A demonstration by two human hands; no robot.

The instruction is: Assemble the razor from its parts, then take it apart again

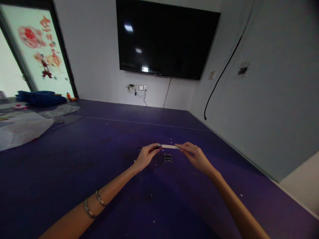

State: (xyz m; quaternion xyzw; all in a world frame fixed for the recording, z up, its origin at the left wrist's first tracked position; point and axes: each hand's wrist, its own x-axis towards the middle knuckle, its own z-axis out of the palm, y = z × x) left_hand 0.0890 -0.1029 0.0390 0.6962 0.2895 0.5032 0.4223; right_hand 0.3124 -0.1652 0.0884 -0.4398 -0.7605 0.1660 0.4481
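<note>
A slim pale stick [169,146] spans the gap between my hands, held level above the purple surface. My right hand [195,155] pinches its right end between thumb and fingers. At the stick's left end, my left hand [147,156] has its fingers closed on a small dark shiny piece [158,146], which meets the stick; too little shows to name it. Just below the stick, a small black card with pale markings [168,157] lies flat. A thin black object [139,148] shows beyond my left hand.
Tiny white bits dot the purple surface [112,199]. White plastic sheeting [25,129] and folded blue cloth [41,98] lie at the left. A television [166,39] hangs on the far wall, and a black cable [224,69] dangles along the right wall.
</note>
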